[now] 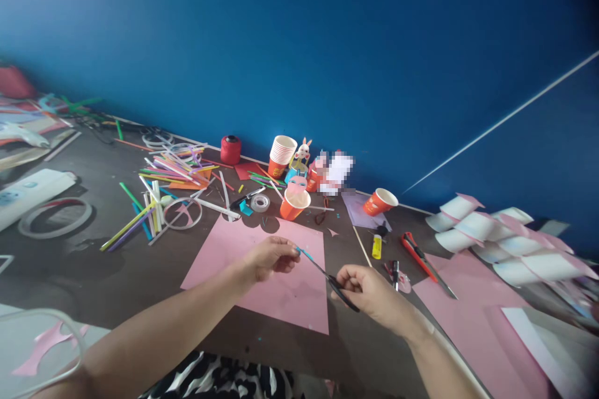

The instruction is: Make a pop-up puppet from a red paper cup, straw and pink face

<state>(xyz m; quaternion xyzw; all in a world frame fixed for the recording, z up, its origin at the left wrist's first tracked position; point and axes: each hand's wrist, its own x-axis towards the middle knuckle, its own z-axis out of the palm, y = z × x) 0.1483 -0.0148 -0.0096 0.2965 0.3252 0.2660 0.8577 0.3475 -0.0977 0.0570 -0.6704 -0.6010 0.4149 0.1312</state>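
Observation:
My left hand (271,259) pinches a small blue scrap (298,250), likely paper, between thumb and fingertips. Gripped in my right hand (367,290) is a pair of scissors (344,296) with black handles. Their blades point left and reach the blue scrap; the tips are too small to make out clearly. Both hands are raised above the table around a pink paper sheet (281,299), the right one past its right edge. Just beyond the sheet stands an orange paper cup (294,206) with a pink and blue paper face at its rim.
Stacked paper cups (282,156) and a red thread spool (231,150) stand near the blue wall. Loose coloured sticks (178,165) and a tape roll (260,202) lie left. On the right are a tilted cup (380,201), a red utility knife (421,259) and white paper rolls (468,227).

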